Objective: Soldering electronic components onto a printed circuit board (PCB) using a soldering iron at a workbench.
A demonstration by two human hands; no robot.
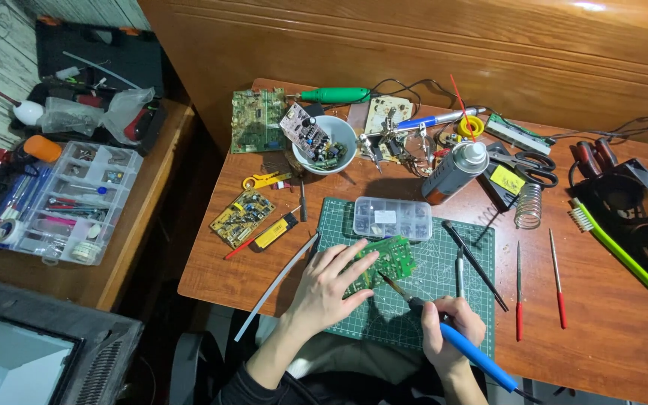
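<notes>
A green circuit board (391,257) lies on a green cutting mat (414,300) at the front of the wooden table. My left hand (329,285) rests flat on the board's left part, fingers spread, pinning it down. My right hand (451,324) grips a blue-handled soldering iron (468,349) like a pen. Its metal tip (388,280) points up-left and reaches the lower edge of the board, just right of my left fingers.
A clear parts box (392,218) sits at the mat's top edge. A spray can (455,172), white bowl (326,144), scissors (532,163), files with red handles (558,279), a yellow circuit board (242,217) and a green brush (622,253) lie around. A side table holds a compartment organizer (61,201).
</notes>
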